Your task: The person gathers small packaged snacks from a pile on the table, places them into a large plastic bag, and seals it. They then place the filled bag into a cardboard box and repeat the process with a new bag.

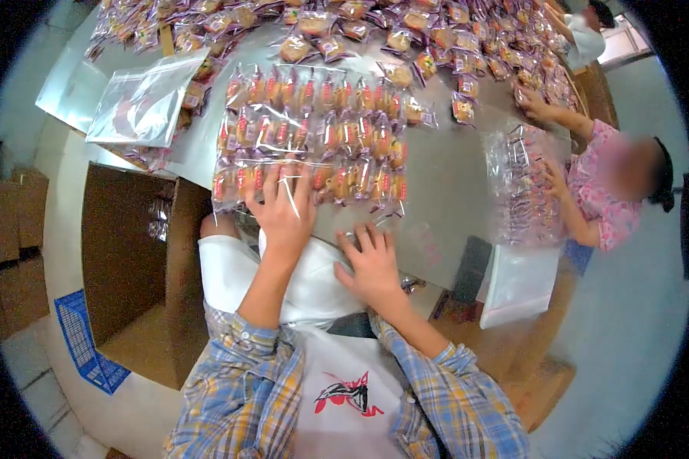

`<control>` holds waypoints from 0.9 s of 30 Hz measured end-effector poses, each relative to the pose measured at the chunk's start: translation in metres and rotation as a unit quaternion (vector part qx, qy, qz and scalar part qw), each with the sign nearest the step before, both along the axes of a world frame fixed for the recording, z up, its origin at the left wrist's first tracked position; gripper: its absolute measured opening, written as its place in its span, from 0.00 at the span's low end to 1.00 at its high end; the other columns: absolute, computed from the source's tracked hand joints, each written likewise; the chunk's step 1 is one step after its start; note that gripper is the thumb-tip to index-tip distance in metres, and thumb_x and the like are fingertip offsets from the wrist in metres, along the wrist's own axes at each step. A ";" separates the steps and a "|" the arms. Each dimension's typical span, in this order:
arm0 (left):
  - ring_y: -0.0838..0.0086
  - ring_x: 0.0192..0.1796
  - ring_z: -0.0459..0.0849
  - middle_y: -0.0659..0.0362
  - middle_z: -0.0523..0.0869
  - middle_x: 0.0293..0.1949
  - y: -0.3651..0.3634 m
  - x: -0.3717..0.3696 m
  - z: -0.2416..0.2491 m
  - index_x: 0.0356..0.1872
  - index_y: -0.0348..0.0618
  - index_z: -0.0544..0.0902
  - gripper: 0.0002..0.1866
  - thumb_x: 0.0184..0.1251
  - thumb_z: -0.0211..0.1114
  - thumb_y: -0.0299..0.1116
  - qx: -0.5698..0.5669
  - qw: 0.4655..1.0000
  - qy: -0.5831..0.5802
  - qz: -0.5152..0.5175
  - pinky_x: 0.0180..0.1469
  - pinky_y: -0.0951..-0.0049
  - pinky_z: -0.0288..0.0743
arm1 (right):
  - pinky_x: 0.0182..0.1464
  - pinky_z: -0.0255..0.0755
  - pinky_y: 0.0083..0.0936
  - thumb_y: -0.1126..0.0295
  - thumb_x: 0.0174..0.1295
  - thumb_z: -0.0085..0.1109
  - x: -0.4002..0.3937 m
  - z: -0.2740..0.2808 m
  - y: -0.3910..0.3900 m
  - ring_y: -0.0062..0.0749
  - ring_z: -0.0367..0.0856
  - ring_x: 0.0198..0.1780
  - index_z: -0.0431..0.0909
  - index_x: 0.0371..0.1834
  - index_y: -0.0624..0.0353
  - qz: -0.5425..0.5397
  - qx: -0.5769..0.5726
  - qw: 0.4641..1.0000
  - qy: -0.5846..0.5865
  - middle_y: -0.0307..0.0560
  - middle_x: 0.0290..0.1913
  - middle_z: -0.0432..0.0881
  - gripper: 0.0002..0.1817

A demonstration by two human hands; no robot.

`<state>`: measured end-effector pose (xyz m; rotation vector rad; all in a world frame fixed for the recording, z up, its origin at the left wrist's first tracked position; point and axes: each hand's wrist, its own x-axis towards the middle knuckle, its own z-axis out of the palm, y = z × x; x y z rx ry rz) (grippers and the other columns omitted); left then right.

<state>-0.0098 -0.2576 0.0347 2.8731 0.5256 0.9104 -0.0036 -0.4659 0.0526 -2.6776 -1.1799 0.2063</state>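
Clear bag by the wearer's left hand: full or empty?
Filled, not empty: three rows of wrapped snacks show through the clear bag at the left hand. Whether its mouth is sealed, I can't tell.

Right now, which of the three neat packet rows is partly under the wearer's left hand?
The near row, lowest in the picture: the left hand covers part of it. The middle row and far row lie beyond.

No wording clear enough to read.
Shows red characters on the bagged packets [282, 131] by the near edge of the table [448, 172], too small to make out; shows also a red-and-black print [354, 397] on the white top [318, 432], any letters in it impossible to decipher.
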 end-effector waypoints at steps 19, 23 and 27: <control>0.64 0.73 0.76 0.59 0.81 0.69 0.134 -0.121 0.073 0.64 0.48 0.81 0.23 0.67 0.60 0.30 0.112 0.911 0.219 -0.331 0.78 0.50 0.63 | 0.81 0.58 0.52 0.79 0.55 0.62 0.056 0.070 -0.093 0.46 0.67 0.78 0.67 0.79 0.41 0.223 -0.132 0.963 -0.076 0.44 0.76 0.72 0.43; 0.68 0.74 0.75 0.62 0.83 0.66 0.139 -0.134 0.055 0.59 0.53 0.83 0.19 0.68 0.61 0.33 0.214 0.883 0.219 -0.355 0.80 0.38 0.56 | 0.76 0.63 0.52 0.73 0.56 0.64 0.058 0.049 -0.111 0.40 0.74 0.72 0.72 0.74 0.35 0.257 -0.113 0.943 -0.177 0.42 0.73 0.76 0.38; 0.68 0.63 0.83 0.62 0.88 0.56 0.149 -0.128 0.051 0.48 0.50 0.87 0.12 0.63 0.66 0.31 0.139 0.879 0.189 -0.415 0.75 0.46 0.67 | 0.66 0.70 0.43 0.69 0.57 0.67 0.072 0.043 -0.110 0.34 0.80 0.58 0.84 0.59 0.41 0.294 -0.040 0.936 -0.188 0.37 0.62 0.84 0.24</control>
